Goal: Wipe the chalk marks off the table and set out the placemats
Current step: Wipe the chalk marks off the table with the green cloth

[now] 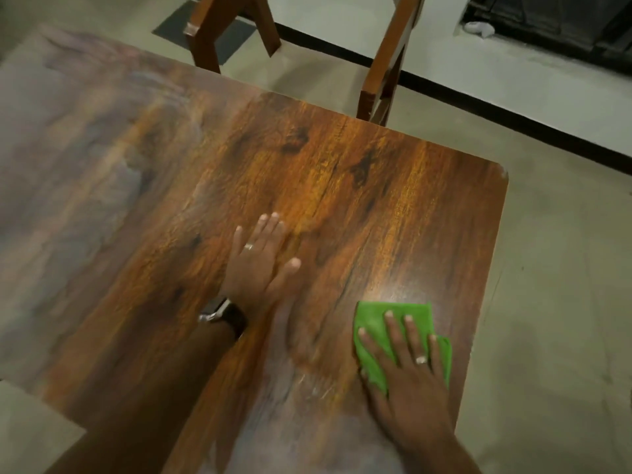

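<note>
A wooden table (342,172) with dark grain fills the view. My right hand (407,364) lies flat, fingers straight, pressing a folded green cloth (372,319) onto the table near its right edge. My left hand (260,261) rests flat on the wood at the centre, fingers straight and together, a watch on its wrist. Faint whitish chalk smears (307,384) show on the table between my two hands, towards the near edge. A pale hazy patch (68,159) covers the table's left part. No placemats are in view.
Wooden chair legs (379,80) stand on the floor just beyond the table's far edge, with more legs (219,32) further left. A dark line (513,121) runs across the pale floor at the right. The table's rounded far right corner (501,172) is in view.
</note>
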